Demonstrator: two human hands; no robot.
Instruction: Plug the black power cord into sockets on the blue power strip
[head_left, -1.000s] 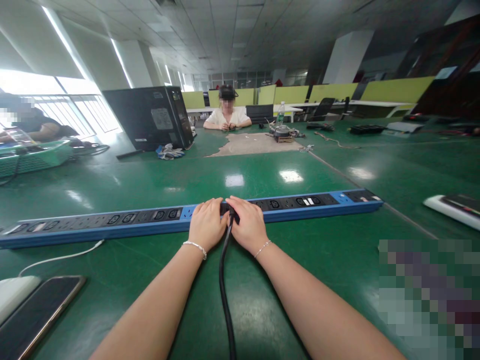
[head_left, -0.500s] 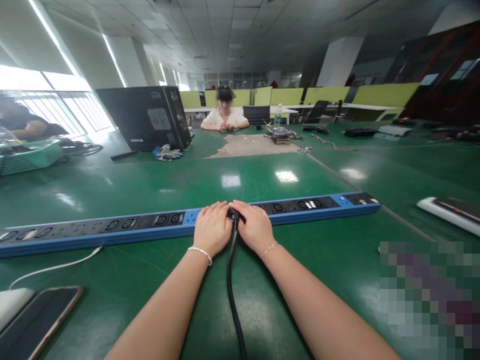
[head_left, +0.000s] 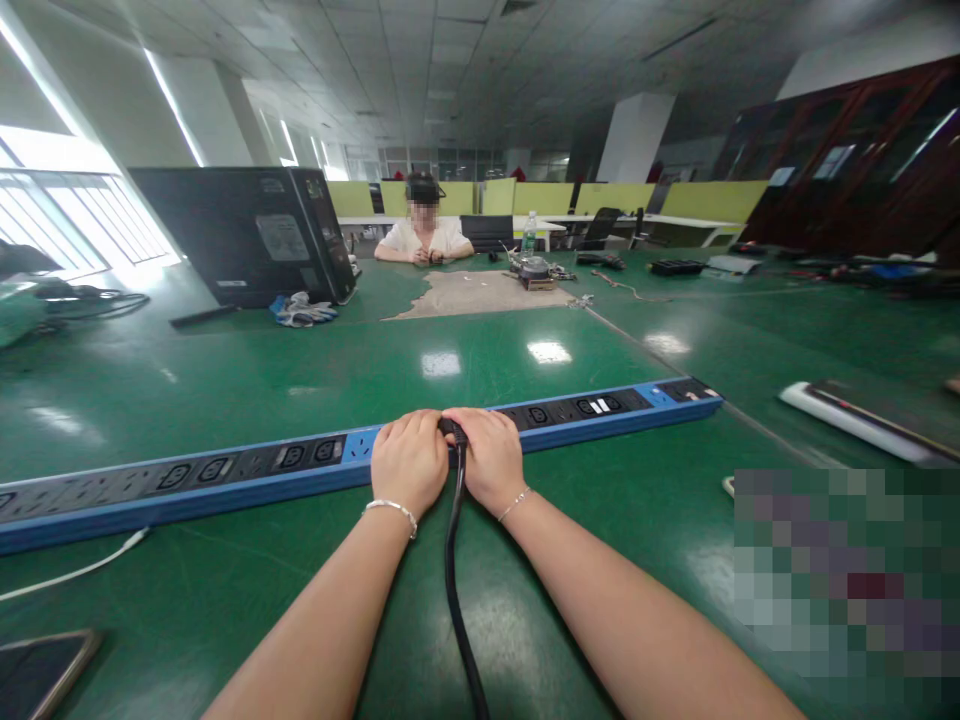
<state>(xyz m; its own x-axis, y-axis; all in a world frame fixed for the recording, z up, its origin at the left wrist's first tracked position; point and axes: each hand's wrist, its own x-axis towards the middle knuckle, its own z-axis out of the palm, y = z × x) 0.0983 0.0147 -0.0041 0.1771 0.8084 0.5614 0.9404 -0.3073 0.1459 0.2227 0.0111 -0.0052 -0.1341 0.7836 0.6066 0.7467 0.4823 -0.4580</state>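
Note:
A long blue and black power strip (head_left: 247, 468) lies across the table, its sockets facing up. Both of my hands meet over its middle at a black power plug (head_left: 453, 430), which my fingers largely cover. My left hand (head_left: 409, 460) is closed against the plug's left side, fingers bent over the strip. From the other side, my right hand (head_left: 491, 455) is closed around it. A black cable (head_left: 454, 560) runs from the plug toward me between my forearms. How deep the plug sits in a socket is hidden.
A phone (head_left: 45, 672) and a white cable (head_left: 82, 575) lie at left; a white-edged device (head_left: 847, 420) is at right. Farther back are a black computer case (head_left: 232, 235), gloves (head_left: 302, 310), a bottle (head_left: 529, 235) and a seated person (head_left: 424, 235).
The view has turned slightly right, so most surroundings appear farther left. Both hands stay closed together at the plug on the strip.

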